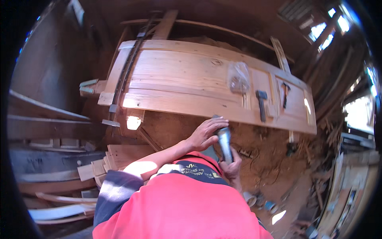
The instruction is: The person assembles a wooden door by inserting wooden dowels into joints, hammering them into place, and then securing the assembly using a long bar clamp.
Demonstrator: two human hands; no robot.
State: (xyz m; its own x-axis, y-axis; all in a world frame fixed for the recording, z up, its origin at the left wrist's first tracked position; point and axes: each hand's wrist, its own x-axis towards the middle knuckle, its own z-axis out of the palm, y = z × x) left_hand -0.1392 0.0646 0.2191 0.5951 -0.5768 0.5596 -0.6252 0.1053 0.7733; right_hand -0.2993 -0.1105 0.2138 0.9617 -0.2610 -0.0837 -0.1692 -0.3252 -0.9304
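Close in front of my torso I hold a long silvery-grey tool (224,144) with a dark upper end; its exact kind cannot be made out. The fingers of my left hand (206,134) are curled over its upper end. Lower down, my right hand (232,164) is closed round its other end. The tool stands tilted, just short of the near edge of a panelled wooden door (175,71) lying flat. On the door rest a dark-headed mallet (261,104), a claw hammer (285,95) with an orange-brown handle, and a clear plastic bag (238,77) with brownish contents.
A long bar clamp (128,71) crosses the door's left end. Wooden offcuts (104,165) are stacked at lower left. Boards (346,195) lean at the right. Small tins (270,206) and scraps lie on the earthen floor, lower right.
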